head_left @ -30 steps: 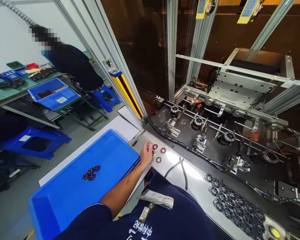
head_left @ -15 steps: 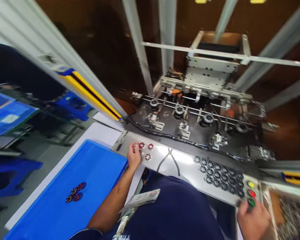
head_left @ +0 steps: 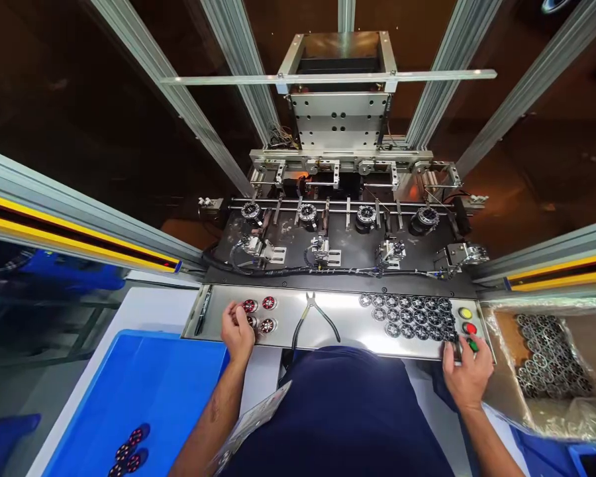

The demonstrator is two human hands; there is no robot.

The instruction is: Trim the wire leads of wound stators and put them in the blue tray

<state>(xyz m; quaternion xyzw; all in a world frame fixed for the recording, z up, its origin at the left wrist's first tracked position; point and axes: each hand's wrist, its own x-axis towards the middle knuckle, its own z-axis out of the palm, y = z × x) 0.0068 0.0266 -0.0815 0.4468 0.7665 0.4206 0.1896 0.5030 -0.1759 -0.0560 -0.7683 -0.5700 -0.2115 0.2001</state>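
My left hand (head_left: 237, 331) rests at the left of the metal shelf (head_left: 288, 338), fingers curled beside several red-and-silver round parts (head_left: 269, 303); whether it grips one is hidden. At the right end, my right hand (head_left: 467, 371) has its fingers spread around the green button (head_left: 472, 345), below the red button (head_left: 469, 328) and the yellow button (head_left: 465, 313). Just left of it lie rows of black-and-silver round parts (head_left: 404, 316). Between the hands, pliers (head_left: 310, 302) lie with handles apart. A black pen (head_left: 204, 309) is at the shelf's left end.
Behind the shelf stands a machine with four round fixtures (head_left: 307, 213) and metal rods. A blue tray (head_left: 163, 371) holding several round parts is at lower left. A lined box (head_left: 506, 397) of metal rings stands right. Yellow-edged bars (head_left: 79, 235) flank both sides.
The view has turned to the right and levelled, so the machine appears straight ahead. My right hand's fingers are now more spread near the green button. My left hand remains by the red parts.
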